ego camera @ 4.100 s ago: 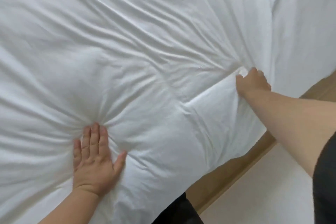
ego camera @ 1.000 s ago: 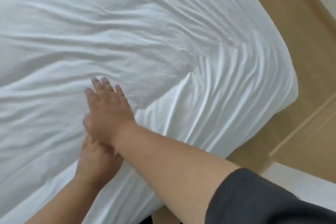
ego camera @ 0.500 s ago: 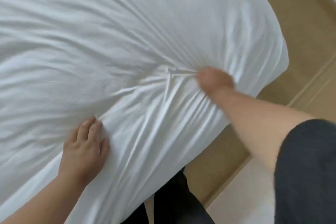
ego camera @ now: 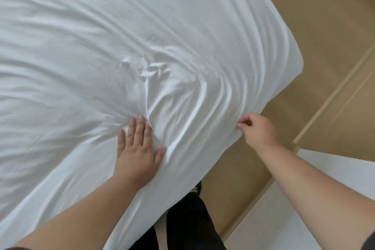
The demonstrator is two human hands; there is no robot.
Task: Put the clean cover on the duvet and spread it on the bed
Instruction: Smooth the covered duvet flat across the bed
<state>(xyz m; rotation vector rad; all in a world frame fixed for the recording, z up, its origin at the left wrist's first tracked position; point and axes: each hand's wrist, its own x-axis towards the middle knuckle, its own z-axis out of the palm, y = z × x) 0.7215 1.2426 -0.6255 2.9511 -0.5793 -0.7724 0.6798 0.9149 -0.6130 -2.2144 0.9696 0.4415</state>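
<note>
The left hand (ego camera: 138, 148) lies flat, fingers straight, pressing the white duvet (ego camera: 101, 46) near its front edge. The right hand (ego camera: 257, 130), arm outstretched, pinches that edge with curled fingers. The duvet is spread beyond them, creased.

This is a bedroom in a home — a wide bed (ego camera: 292, 71) under a rumpled white cotton duvet cover (ego camera: 142, 36) fills the left and far side, with pale tan wood-look flooring (ego camera: 316, 16) to its right — and a smooth white surface (ego camera: 294, 229) sits near right.
</note>
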